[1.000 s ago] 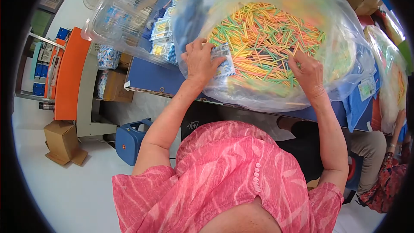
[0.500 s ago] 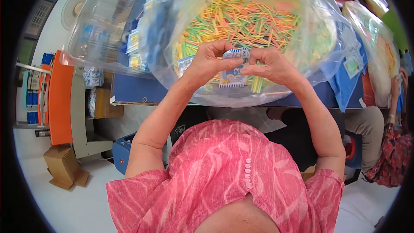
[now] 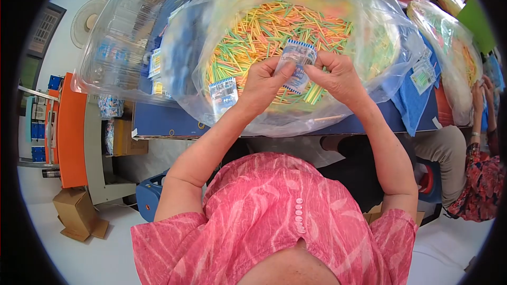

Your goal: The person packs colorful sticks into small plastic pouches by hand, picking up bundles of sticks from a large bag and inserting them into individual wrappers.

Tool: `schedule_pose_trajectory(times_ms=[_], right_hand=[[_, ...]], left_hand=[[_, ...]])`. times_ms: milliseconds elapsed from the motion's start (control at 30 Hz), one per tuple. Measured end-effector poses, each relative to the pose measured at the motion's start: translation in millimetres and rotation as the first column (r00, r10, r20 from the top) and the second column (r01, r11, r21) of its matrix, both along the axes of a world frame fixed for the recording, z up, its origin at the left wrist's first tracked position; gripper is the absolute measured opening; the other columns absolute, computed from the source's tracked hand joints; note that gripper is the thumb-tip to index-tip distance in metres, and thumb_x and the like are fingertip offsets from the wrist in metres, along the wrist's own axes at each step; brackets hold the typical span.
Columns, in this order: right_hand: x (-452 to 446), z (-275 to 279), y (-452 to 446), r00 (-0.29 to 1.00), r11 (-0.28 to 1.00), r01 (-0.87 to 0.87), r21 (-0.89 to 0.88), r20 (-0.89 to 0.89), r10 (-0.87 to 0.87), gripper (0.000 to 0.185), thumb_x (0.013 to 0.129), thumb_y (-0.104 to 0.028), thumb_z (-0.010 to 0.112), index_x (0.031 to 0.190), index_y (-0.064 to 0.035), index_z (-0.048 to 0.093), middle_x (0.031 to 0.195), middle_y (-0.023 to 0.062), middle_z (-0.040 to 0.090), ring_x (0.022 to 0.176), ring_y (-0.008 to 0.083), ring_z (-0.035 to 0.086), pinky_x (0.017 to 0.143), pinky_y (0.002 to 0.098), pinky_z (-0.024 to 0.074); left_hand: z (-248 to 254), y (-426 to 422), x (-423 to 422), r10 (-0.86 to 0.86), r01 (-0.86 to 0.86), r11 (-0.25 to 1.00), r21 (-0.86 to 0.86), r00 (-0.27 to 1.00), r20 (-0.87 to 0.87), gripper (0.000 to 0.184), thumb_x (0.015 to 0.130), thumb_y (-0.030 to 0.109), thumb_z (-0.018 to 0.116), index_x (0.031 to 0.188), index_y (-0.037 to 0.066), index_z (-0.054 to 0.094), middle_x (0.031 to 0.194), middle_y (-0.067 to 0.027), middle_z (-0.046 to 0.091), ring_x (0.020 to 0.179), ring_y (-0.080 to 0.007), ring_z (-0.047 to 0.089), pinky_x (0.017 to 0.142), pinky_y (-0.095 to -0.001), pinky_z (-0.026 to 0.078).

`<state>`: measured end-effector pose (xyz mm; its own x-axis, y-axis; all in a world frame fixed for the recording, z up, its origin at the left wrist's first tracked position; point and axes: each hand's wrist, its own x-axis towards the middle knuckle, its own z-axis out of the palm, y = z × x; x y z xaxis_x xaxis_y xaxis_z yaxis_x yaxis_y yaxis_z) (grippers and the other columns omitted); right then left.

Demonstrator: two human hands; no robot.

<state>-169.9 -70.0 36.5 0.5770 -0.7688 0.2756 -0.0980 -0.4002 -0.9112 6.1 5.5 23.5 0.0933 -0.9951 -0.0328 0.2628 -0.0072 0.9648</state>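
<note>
Between my hands is a small blue-and-white printed plastic packet, tilted, its striped top edge upward. My left hand pinches its left side, thumb across the front. On the right side, my right hand grips it with thumb and fingers. Below both hands lie many thin pastel sticks, yellow, green, orange and pink, inside a large clear plastic bag. A few green and yellow sticks show just under the packet; whether they are in it I cannot tell. A second similar packet rests left of my left hand.
Clear plastic trays stand left, near a dark blue tabletop. A blue cloth with a packet on it hangs at right. Beyond, another bag of sticks lies near a co-worker's hands. A cardboard box sits on the floor.
The packet, earlier folded over at its top with my fingers bunched around it, is now opened out and tilted, its printed front more visible. The view has shifted slightly.
</note>
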Motion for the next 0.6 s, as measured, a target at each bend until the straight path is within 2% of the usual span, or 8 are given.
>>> schedule_pose_trajectory(times_ms=[67, 233, 333, 367, 467, 600], right_hand=[[-1.2, 1.1, 2.5, 0.998, 0.996, 0.000, -0.085, -0.063, -0.005, 0.027, 0.083, -0.011, 0.067, 0.064, -0.0034, 0.050, 0.061, -0.0073, 0.042, 0.060, 0.0023, 0.036, 0.050, 0.0240, 0.0303], [-10.7, 24.4, -1.8, 0.995, 0.994, -0.104, -0.025, -0.017, 0.103, 0.028, 0.083, -0.011, 0.067, 0.062, -0.0058, 0.050, 0.061, -0.0074, 0.043, 0.058, 0.0018, 0.037, 0.049, 0.0236, 0.0298], [-22.6, 33.2, -12.6, 0.993, 0.962, -0.087, 0.260, 0.104, 0.062, 0.027, 0.084, -0.015, 0.068, 0.063, -0.0089, 0.053, 0.060, -0.0066, 0.046, 0.056, 0.0008, 0.040, 0.048, 0.0218, 0.0307], [-22.5, 35.0, -14.6, 0.993, 0.961, -0.083, 0.263, 0.102, 0.058, 0.027, 0.084, -0.015, 0.068, 0.063, -0.0089, 0.053, 0.060, -0.0066, 0.046, 0.056, 0.0008, 0.040, 0.048, 0.0218, 0.0307], [-22.3, 35.0, -16.4, 0.966, 0.872, -0.116, 0.476, 0.259, -0.012, 0.027, 0.086, -0.020, 0.068, 0.065, -0.0118, 0.054, 0.060, -0.0073, 0.049, 0.051, 0.0000, 0.041, 0.043, 0.0202, 0.0297], [-24.5, 29.7, -20.3, 0.982, 0.858, -0.109, 0.502, 0.189, 0.014, 0.027, 0.087, -0.024, 0.068, 0.066, -0.0122, 0.055, 0.060, -0.0076, 0.051, 0.047, -0.0001, 0.041, 0.040, 0.0191, 0.0286]], left_hand=[[0.7, 0.2, 4.9, 0.000, 0.009, 0.998, -0.061, 0.989, 0.146, 0.017, 0.090, 0.013, 0.065, 0.097, -0.001, 0.068, 0.088, -0.0028, 0.068, 0.076, -0.0075, 0.061, 0.070, -0.0242, 0.050], [5.1, 3.1, 16.7, 0.020, -0.009, 0.999, -0.053, 0.977, 0.214, 0.015, 0.086, 0.011, 0.069, 0.091, -0.003, 0.070, 0.086, -0.0035, 0.068, 0.073, -0.0073, 0.061, 0.067, -0.0231, 0.049], [5.9, 2.3, 23.5, -0.042, 0.024, 0.998, 0.059, 0.942, 0.333, 0.016, 0.083, 0.005, 0.069, 0.098, -0.002, 0.071, 0.086, -0.0047, 0.070, 0.082, -0.0094, 0.064, 0.074, -0.0264, 0.051], [7.1, 1.3, 23.0, -0.047, 0.028, 0.998, 0.061, 0.942, 0.331, 0.016, 0.083, 0.005, 0.069, 0.098, -0.002, 0.071, 0.086, -0.0047, 0.070, 0.082, -0.0094, 0.064, 0.074, -0.0264, 0.051], [8.9, -0.4, 16.8, -0.169, 0.143, 0.982, 0.124, 0.958, 0.230, 0.013, 0.079, 0.006, 0.073, 0.089, -0.002, 0.071, 0.091, -0.0062, 0.068, 0.079, -0.0084, 0.061, 0.068, -0.0248, 0.048], [25.8, 1.3, 1.7, -0.170, 0.147, 0.981, 0.125, 0.964, 0.203, 0.011, 0.074, 0.002, 0.076, 0.084, 0.000, 0.072, 0.094, -0.0060, 0.066, 0.084, -0.0089, 0.059, 0.071, -0.0252, 0.047]])
